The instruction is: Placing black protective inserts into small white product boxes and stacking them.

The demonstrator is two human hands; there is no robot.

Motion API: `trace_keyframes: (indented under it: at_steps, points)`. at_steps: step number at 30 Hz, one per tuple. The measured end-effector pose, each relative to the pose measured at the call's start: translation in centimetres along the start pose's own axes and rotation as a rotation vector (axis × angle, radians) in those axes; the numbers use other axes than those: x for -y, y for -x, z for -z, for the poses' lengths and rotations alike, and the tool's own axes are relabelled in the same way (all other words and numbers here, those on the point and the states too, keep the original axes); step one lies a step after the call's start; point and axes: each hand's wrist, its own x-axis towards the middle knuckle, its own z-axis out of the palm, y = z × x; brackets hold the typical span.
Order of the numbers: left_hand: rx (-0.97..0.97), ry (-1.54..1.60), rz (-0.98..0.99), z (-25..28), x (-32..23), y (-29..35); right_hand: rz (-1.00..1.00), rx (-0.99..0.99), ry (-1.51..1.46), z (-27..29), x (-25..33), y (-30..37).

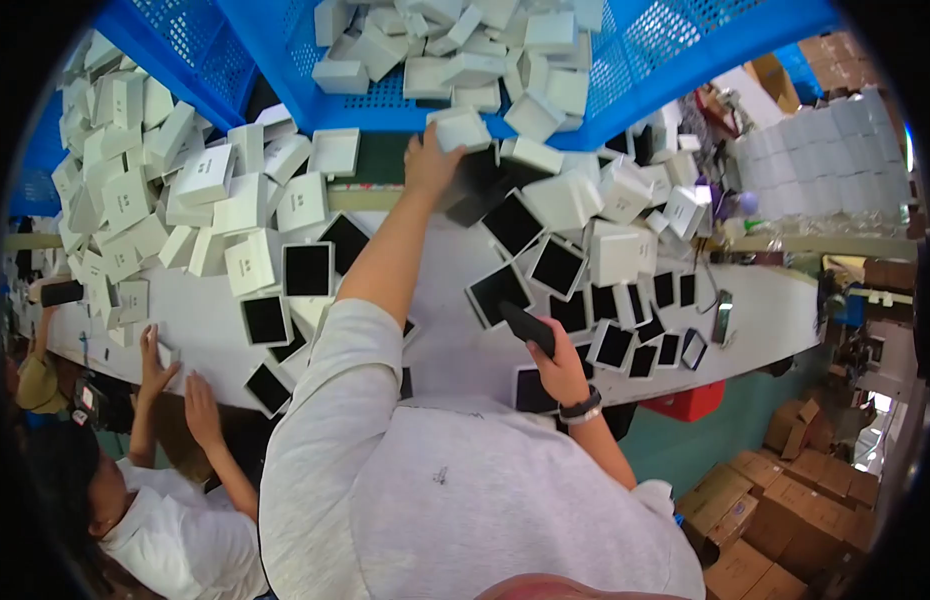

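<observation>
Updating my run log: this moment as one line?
left hand: at white box by blue crate | right hand: holding dark rectangular object | table: open white boxes, black inside

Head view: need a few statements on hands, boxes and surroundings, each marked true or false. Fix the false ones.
1. The right hand holds a dark device. True.
2. The left hand is down by the floor. False: it is at a white box near the front edge of the blue crate.
3. White boxes lie piled in the blue crate. True.
4. The dark wristband is on the left wrist. False: it is on the right wrist.
5. The brown cartons are at the lower left of the view. False: they are at the lower right.
</observation>
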Motion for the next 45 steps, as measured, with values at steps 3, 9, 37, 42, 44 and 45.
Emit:
trace_keyframes:
  at_steps: [3,9,37,42,44,45]
  points:
    - [-0.020,0.185,0.096,-0.8,-1.0,-2.3,0.341,-0.122,-0.015,2.4,0.7,-1.0]
    - [-0.009,0.374,-0.004,3.1,1.3,-0.2,0.286,-0.237,-0.112,3.1,2.2,-0.7]
    - [0.160,1.262,0.127,23.0,-1.6,36.5,0.890,0.332,0.335,-7.9,9.9,7.0]
    - [0.396,1.299,0.184,23.0,-0.2,37.9,0.094,0.340,-0.316,-8.8,8.7,7.2]
    - [0.438,1.393,0.247,23.0,0.3,38.2,0.083,0.330,-0.240,-9.3,7.3,7.3]
    - [0.461,1.492,0.306,22.9,0.4,38.3,0.077,0.324,-0.244,-9.5,6.7,7.2]
